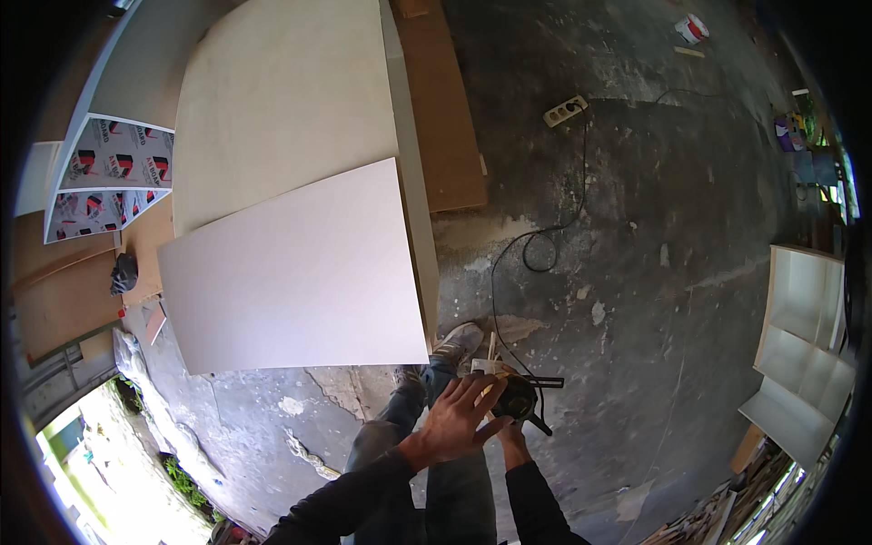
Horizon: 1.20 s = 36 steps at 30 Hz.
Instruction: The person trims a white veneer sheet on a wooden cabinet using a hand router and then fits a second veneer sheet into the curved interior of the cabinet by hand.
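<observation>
A dark corded power tool [516, 398] with black protruding parts is in front of my legs, its exact kind unclear. My right hand [514, 443] grips it from the near side, its fingers mostly hidden behind the tool. My left hand [460, 420] lies beside and partly over it, fingers stretched out and thumb apart. Whether the left fingertips touch the tool cannot be told. A small pale piece [489, 366] shows just beyond the fingers. Ahead to the left, a large white panel [300, 277] lies at a slant over a bigger cream board [286, 109].
The tool's black cable [493, 282] loops over the grey floor [654, 318] to a power strip [566, 111]. A brown board [445, 118] lies beside the cream one. White shelving [799, 331] stands at the right, a white-and-red bucket [692, 29] far right. Wood scraps [704, 522] lie lower right.
</observation>
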Each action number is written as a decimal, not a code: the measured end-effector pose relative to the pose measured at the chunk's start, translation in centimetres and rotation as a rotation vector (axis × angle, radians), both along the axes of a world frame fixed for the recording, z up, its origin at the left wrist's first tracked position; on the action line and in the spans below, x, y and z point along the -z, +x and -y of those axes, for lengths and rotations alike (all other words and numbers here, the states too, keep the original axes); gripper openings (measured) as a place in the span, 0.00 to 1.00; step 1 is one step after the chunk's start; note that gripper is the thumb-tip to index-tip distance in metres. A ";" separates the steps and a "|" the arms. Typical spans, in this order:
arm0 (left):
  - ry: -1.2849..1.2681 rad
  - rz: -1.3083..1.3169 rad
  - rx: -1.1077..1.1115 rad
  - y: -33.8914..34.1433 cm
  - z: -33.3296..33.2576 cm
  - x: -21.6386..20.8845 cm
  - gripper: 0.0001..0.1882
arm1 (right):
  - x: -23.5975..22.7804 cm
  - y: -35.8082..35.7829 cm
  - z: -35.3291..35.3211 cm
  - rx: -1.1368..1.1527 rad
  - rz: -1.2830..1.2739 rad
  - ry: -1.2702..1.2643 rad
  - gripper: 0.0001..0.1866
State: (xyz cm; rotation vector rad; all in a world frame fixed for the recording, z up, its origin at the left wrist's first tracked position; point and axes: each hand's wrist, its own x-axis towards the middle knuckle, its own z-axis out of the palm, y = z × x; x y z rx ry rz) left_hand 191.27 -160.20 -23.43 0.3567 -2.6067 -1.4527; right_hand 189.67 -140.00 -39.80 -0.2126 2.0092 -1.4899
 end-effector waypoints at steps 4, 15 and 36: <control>0.081 0.052 -0.047 2.1 -2.9 3.0 0.30 | 2.6 1.5 -2.1 -0.084 -0.077 0.082 0.33; -0.043 -0.066 0.144 3.5 -1.9 7.0 0.31 | 7.9 5.5 -2.0 0.330 0.461 -0.555 0.29; 0.401 0.426 -0.892 28.4 2.1 19.0 0.15 | 26.0 -4.4 0.2 0.757 0.167 -0.409 0.39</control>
